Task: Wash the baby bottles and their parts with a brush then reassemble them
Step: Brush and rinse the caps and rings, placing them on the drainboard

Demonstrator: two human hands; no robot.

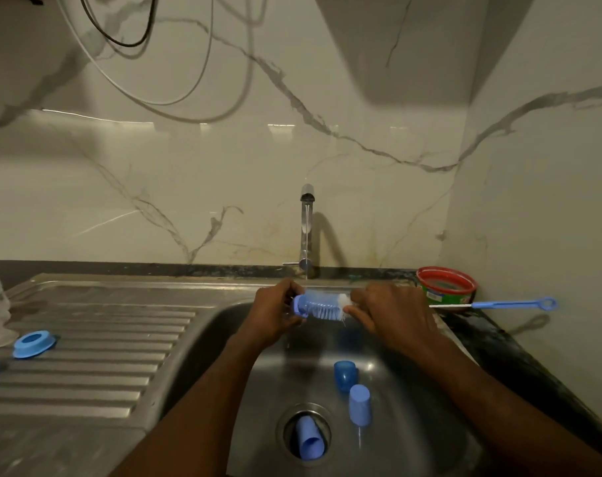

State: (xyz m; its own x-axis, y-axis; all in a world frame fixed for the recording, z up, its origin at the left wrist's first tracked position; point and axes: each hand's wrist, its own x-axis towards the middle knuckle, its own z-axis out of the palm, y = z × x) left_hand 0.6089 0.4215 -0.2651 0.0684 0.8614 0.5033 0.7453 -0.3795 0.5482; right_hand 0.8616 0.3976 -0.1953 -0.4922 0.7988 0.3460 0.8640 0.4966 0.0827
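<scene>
Nearby, caps [359, 404] (three, apparently), soap tub [445, 285]

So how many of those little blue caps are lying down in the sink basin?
3. One blue cap lies mid-basin, a second just below and right of it, and a third lies in the drain opening. The arms may hide others.

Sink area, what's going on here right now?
A person is rinsing a bottle brush under the running tap, the left hand gripping its blue end and the right hand holding the bristle tip. Three blue caps lie in the sink basin, one over the drain. A blue ring sits on the drainboard.
</scene>
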